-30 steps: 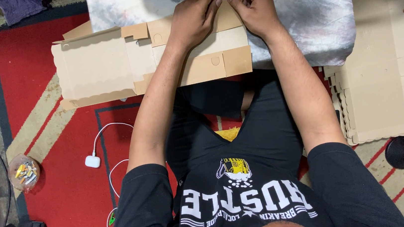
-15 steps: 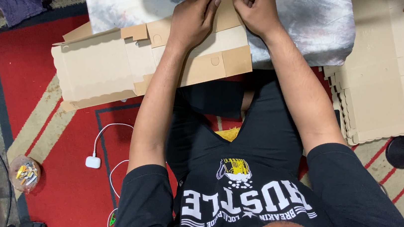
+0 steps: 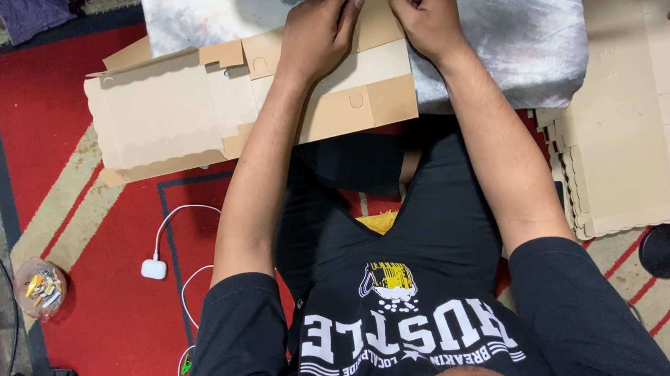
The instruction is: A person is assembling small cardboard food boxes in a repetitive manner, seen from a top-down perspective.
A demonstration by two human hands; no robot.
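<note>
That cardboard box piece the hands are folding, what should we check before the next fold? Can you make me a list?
1. Left hand pressing on the flat cardboard box blank: ok.
2. Right hand pinching the blank's top flap: ok.
3. Blank lying flat on the red rug and grey cloth: ok.
4. Crease line under the fingers: cannot tell, the hands hide it.
5. Stack of spare blanks beside the right arm: ok.
6. White charger cable away from the blank: ok.

Both hands, left hand (image 3: 321,28) and right hand (image 3: 421,3), press on flat cardboard box blank (image 3: 202,102); stack of blanks (image 3: 635,123) lies to the right on red rug (image 3: 54,118).
</note>
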